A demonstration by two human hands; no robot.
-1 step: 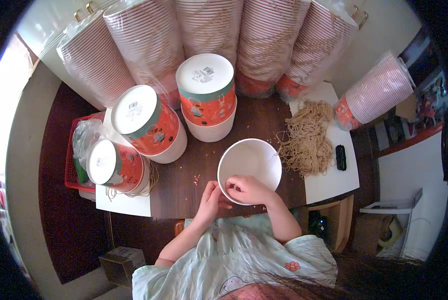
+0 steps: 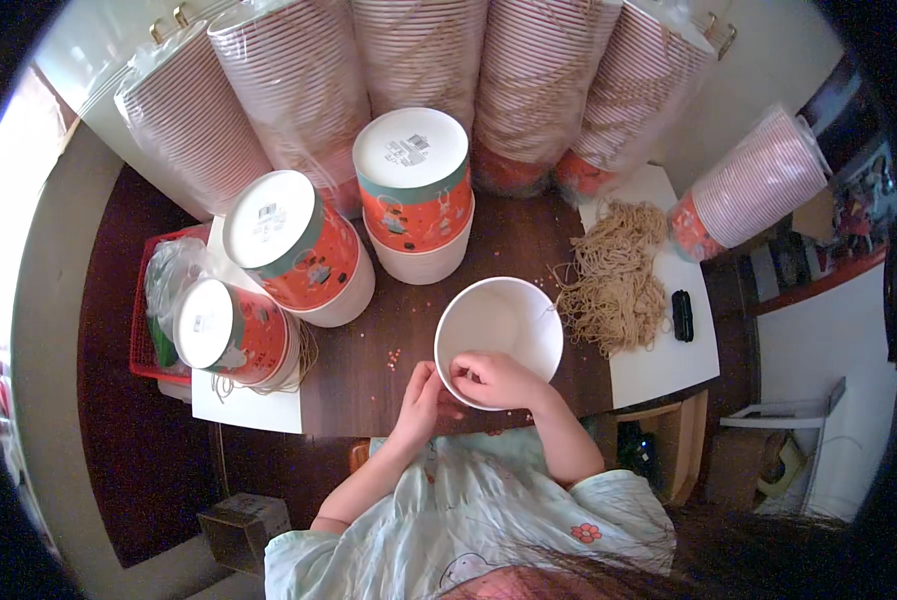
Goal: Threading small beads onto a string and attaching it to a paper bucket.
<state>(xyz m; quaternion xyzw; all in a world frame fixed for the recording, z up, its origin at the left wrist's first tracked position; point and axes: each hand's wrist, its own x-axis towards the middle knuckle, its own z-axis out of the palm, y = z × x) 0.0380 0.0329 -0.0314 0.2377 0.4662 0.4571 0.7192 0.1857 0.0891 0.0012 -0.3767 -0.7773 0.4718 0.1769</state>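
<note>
A white paper bucket (image 2: 527, 325) stands mouth up at the table's front edge, its pale inside facing me. Bent over its near rim, my right hand (image 2: 496, 381) has its fingers curled in a pinch just inside the wall; whatever they pinch is too small to make out. Against the outside of the same wall, left of the rim, my left hand (image 2: 425, 400) is closed, fingertips pressed together and partly hidden. Right of the bucket lies a tangled heap of tan cord (image 2: 617, 275), with loose ends reaching toward the rim.
Upside-down orange printed buckets stand left (image 2: 247, 335), behind it (image 2: 314, 270) and at centre back (image 2: 416, 215). Tall bagged bucket stacks (image 2: 419, 60) line the back. A black case (image 2: 682, 315) lies far right, a red basket (image 2: 141, 330) far left. Small orange bits (image 2: 394, 358) dot the table.
</note>
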